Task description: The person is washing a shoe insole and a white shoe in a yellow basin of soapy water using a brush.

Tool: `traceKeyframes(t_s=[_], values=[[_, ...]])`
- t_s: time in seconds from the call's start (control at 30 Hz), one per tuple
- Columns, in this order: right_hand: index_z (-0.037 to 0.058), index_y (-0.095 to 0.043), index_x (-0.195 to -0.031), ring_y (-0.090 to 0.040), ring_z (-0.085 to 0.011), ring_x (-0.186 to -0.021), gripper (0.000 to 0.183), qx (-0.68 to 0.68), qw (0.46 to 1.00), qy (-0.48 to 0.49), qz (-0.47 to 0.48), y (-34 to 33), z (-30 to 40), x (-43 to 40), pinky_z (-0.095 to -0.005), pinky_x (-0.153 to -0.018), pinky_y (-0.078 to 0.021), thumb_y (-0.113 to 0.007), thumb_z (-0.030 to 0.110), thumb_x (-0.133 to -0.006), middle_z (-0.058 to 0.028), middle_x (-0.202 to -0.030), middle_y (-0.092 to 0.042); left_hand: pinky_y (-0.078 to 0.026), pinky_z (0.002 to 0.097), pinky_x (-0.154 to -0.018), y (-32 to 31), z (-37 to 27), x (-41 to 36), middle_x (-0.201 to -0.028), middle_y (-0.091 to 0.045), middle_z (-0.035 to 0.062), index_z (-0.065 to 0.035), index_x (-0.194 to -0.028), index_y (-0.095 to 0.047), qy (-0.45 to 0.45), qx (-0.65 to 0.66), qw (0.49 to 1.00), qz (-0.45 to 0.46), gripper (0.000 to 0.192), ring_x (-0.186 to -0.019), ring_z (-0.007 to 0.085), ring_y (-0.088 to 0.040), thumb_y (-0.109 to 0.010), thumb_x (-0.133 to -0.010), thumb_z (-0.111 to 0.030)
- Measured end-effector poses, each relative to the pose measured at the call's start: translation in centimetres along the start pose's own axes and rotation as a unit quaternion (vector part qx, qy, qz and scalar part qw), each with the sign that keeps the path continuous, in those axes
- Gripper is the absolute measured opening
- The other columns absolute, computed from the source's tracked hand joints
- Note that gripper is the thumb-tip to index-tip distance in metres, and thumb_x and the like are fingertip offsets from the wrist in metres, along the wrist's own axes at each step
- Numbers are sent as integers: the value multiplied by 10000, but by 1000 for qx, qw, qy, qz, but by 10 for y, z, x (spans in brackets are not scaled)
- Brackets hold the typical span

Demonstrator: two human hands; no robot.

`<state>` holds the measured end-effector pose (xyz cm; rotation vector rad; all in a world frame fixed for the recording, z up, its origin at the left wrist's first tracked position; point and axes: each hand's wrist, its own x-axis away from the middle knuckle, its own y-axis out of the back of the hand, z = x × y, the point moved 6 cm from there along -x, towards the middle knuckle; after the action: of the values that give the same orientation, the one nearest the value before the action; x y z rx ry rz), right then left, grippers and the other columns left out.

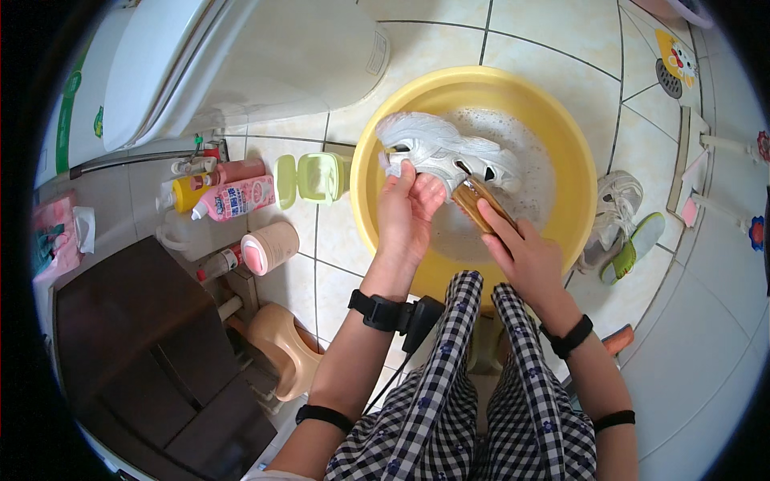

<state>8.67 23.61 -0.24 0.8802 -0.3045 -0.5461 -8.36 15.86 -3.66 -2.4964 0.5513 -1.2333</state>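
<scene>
A wet white shoe (pixel 445 150) lies on its side above sudsy water (pixel 511 216) in a large yellow plastic basin (pixel 580 168). My left hand (pixel 406 210) holds the shoe from below, thumb against its near left part, palm turned up. In my right hand (pixel 523 252) is a wooden-backed scrub brush (pixel 481 201); its tip touches the side of the shoe near a dark opening. The brush's bristles point down and left and are mostly hidden.
A worn shoe (pixel 619 192) and a green slipper (pixel 649 237) lie right of the basin. At left stand a small green lidded bin (pixel 319 177), bottles (pixel 240 198) and a pink-beige canister (pixel 271 246). A white toilet (pixel 289 60) rises behind; an orange-beige plastic stool (pixel 277 337) is lower left.
</scene>
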Motion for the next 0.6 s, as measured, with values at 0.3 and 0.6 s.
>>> traceKeyframes(t_s=[0.3, 0.6], values=[[124, -495, -1325, -629, -207, -936, 478, -327, 937, -81, -96, 10, -13, -11, -273, -815, -477, -600, 105, -859, -127, -1122, -618, -519, 271, -632, -13, -24, -3, -811, -596, 46, -76, -1033, -477, -53, 14, 998, 10, 232, -740, 134, -606, -440, -983, -299], [135, -517, -1308, -616, -210, -834, 454, -326, 936, -99, -90, 11, -5, -17, -288, -745, -483, -610, 125, -864, -122, -980, -637, -497, 361, -886, -13, 6, 5, -1050, -623, 109, -40, -1224, -434, 56, 94, 989, 101, 366, -985, 200, -614, -426, -979, -312]])
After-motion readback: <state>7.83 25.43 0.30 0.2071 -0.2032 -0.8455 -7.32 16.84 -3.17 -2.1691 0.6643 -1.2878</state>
